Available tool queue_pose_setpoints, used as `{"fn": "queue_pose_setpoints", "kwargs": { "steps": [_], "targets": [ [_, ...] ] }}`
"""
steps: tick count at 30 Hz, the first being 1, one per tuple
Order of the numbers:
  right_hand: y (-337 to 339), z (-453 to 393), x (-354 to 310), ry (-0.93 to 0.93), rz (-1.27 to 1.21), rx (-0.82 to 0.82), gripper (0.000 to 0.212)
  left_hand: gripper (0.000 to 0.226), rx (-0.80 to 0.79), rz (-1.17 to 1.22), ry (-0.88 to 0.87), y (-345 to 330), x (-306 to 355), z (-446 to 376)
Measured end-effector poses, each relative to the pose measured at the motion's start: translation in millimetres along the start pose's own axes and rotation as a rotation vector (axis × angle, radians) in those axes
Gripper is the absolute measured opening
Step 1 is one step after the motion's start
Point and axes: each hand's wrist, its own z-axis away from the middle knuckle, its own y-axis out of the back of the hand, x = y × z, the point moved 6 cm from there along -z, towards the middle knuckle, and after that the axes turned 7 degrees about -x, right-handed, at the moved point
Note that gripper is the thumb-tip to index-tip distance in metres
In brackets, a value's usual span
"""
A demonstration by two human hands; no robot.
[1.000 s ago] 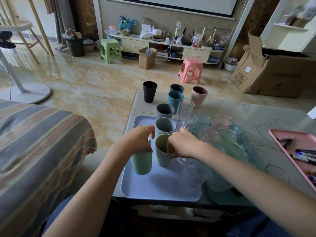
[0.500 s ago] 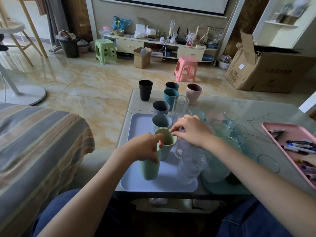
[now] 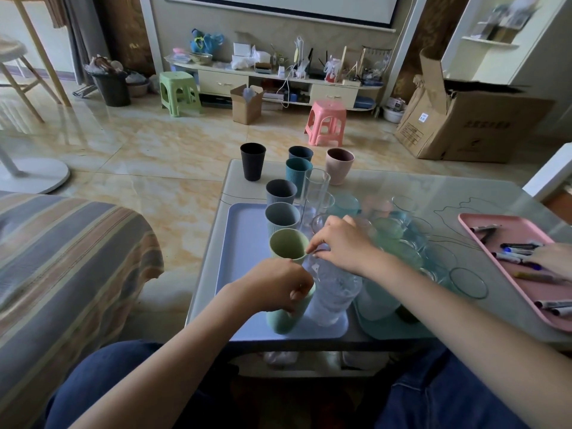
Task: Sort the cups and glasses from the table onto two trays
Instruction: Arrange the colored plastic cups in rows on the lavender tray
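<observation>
Cups [image 3: 283, 217] looked matt plastic, some ribbed; glasses [image 3: 315, 190] clear; bench [image 3: 433, 196] top glossy; floor [image 3: 148, 156] polished tile.

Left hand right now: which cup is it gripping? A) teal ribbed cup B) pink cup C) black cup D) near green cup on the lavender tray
D: the left hand curls round the green cup at the front of the lavender tray.

Seven opaque cups [image 3: 281, 192] stand out, plus two trays [image 3: 238, 243] beneath the fingers [image 3: 312, 246]; the clear glasses [image 3: 316, 187] blur beyond counting.
</observation>
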Motion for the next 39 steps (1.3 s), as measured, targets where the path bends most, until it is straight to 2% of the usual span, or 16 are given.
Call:
{"fn": "queue_pose_setpoints", "kwargs": {
  "steps": [5, 11, 15, 17, 19, 24, 27, 32, 39],
  "targets": [
    [-6.1, -7.0, -16.4, 0.054, 0.253, -0.036, 0.027, 0.008, -0.001, -0.05, -0.019, -1.8, -1.5, 1.4],
    [-14.8, -26.0, -27.9, 0.06, 0.241, -0.063, 0.022, 0.019, -0.093, 0.169, -0.017, -8.0, -8.9, 0.6],
    [-16.0, -28.1, -25.6, 0.065, 0.217, -0.061, 0.02, 0.016, 0.079, 0.409, 0.025, 19.0, -27.6, 5.8],
    [-15.9, -27.2, -24.5, 0.078, 0.21, -0.06, 0.022, 0.021, 0.217, 0.469, 0.085, 34.0, -44.0, 9.9],
    [-14.0, -25.9, -19.3, 0.06, 0.113, -0.05, 0.027, 0.018, 0.264, 0.494, 0.162, 37.3, -61.9, 12.7],
    [-4.6, -18.8, 2.3, 0.02, -0.02, 0.056, 0.022, 0.042, -0.09, 0.463, 0.169, 8.6, -62.2, 8.9],
    [0.9, -8.6, 6.9, 0.044, -0.028, 0.093, 0.02, 0.038, -0.202, 0.375, 0.153, -1.5, -53.1, 5.7],
    [4.1, 2.8, 16.8, 0.037, -0.071, 0.145, 0.018, 0.029, -0.276, 0.292, 0.185, -13.7, -51.1, 5.3],
    [2.7, 4.2, 23.2, 0.031, -0.095, 0.155, 0.016, 0.025, -0.213, 0.327, 0.2, -13.5, -53.5, 1.8]
  ]
}}
